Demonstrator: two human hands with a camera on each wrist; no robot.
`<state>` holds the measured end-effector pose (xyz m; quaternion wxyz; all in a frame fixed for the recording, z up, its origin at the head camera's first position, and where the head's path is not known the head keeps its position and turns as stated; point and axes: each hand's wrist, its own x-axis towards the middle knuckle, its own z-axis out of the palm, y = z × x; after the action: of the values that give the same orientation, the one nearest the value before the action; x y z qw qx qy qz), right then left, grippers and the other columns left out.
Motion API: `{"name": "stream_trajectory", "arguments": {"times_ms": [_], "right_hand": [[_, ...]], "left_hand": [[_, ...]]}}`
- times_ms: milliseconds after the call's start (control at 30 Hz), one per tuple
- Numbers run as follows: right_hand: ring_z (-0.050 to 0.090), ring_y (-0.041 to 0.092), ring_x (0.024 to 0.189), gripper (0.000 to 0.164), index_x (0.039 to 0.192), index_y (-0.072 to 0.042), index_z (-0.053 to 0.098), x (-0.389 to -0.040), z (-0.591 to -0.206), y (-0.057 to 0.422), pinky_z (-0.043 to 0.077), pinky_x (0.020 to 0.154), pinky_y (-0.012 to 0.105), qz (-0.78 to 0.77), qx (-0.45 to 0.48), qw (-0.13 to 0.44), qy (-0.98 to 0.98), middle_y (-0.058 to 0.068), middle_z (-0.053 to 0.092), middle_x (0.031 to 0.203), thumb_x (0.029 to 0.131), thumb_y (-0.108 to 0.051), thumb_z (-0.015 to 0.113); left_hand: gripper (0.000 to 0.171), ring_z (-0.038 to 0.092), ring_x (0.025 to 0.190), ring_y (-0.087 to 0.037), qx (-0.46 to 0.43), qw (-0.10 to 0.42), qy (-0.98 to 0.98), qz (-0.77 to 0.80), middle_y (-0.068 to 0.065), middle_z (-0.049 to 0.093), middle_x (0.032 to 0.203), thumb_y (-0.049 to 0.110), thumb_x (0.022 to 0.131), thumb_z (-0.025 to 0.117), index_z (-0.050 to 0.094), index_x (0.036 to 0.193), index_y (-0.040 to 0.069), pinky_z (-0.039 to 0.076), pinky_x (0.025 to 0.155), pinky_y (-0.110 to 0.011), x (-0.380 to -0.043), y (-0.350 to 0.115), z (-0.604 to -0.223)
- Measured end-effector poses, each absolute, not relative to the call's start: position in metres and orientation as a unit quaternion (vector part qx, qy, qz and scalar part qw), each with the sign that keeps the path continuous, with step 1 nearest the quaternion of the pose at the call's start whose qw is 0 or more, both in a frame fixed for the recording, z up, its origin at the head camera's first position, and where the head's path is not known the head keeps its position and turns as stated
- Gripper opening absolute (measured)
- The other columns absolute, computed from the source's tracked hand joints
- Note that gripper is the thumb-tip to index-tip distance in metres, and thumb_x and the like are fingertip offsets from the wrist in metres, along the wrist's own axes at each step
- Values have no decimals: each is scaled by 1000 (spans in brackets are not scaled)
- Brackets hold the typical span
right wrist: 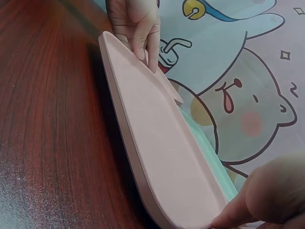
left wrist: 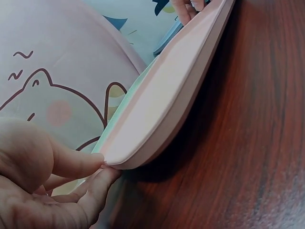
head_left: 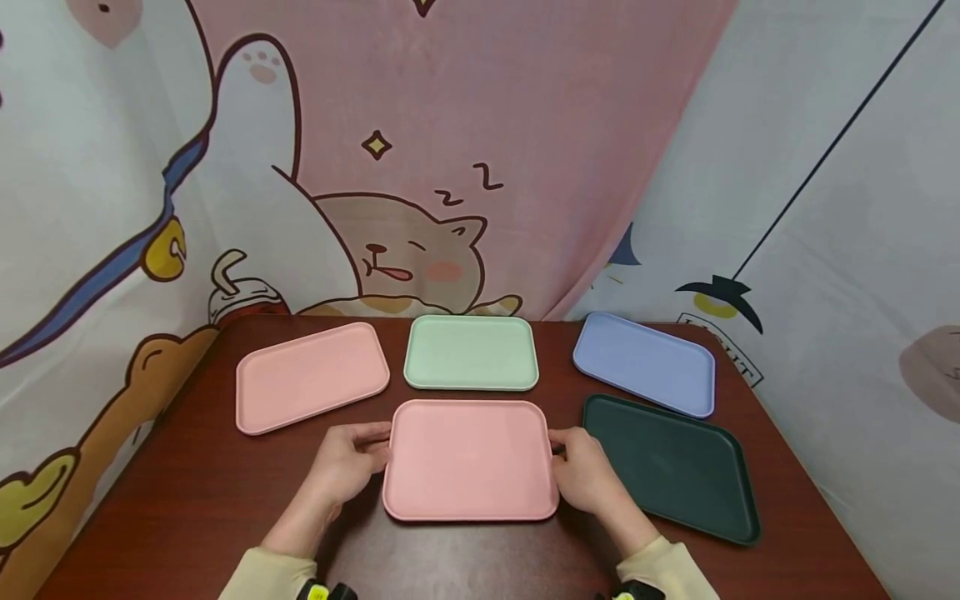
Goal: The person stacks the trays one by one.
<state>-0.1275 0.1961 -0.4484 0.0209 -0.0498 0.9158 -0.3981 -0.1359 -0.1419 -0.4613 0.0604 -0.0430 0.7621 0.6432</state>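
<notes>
Both hands hold a pink rectangular tray [head_left: 471, 460] with rounded corners by its two short sides. At its left edge, my left hand [head_left: 348, 462] pinches the rim between thumb and fingers, plain in the left wrist view. My right hand [head_left: 581, 468] grips the opposite edge. Its thumb [right wrist: 238, 210] lies on the rim in the right wrist view, while its other fingers are mostly hidden there. The tray sits nearly level, with a dark shadow along its near underside; whether it touches the table is hard to tell.
On the brown wooden table [head_left: 195, 500], a second pink tray [head_left: 311, 377] lies at the back left and a light green tray [head_left: 471, 352] behind the held one. A blue tray [head_left: 645, 364] lies back right, beyond a dark green tray [head_left: 671, 467] close to the right hand. A cartoon-printed curtain [head_left: 525, 125] hangs behind.
</notes>
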Motion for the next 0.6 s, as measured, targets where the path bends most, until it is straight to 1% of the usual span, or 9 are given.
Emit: {"name": "stream_trajectory", "arguments": {"times_ms": [233, 433, 600], "right_hand": [[58, 17, 74, 45, 119, -1, 78, -128, -449, 196, 49, 62, 31, -388, -50, 25, 920, 4, 75, 94, 85, 15, 53], [59, 19, 78, 45, 123, 2, 76, -129, -448, 196, 50, 64, 32, -385, -46, 29, 921, 7, 75, 98, 86, 14, 54], [61, 20, 82, 44, 122, 2, 76, -128, -448, 196, 52, 67, 32, -382, -47, 28, 922, 8, 76, 100, 86, 14, 54]], "left_hand": [[36, 71, 108, -34, -46, 66, 770, 633, -30, 71, 117, -17, 93, 65, 64, 129, -18, 61, 79, -27, -136, -141, -463], [36, 71, 109, -34, -47, 67, 773, 629, -29, 71, 117, -16, 93, 66, 65, 129, -17, 61, 79, -27, -136, -142, -464], [36, 71, 109, -34, -47, 70, 771, 632, -29, 71, 118, -15, 93, 65, 65, 129, -17, 61, 80, -28, -136, -143, -466]]}}
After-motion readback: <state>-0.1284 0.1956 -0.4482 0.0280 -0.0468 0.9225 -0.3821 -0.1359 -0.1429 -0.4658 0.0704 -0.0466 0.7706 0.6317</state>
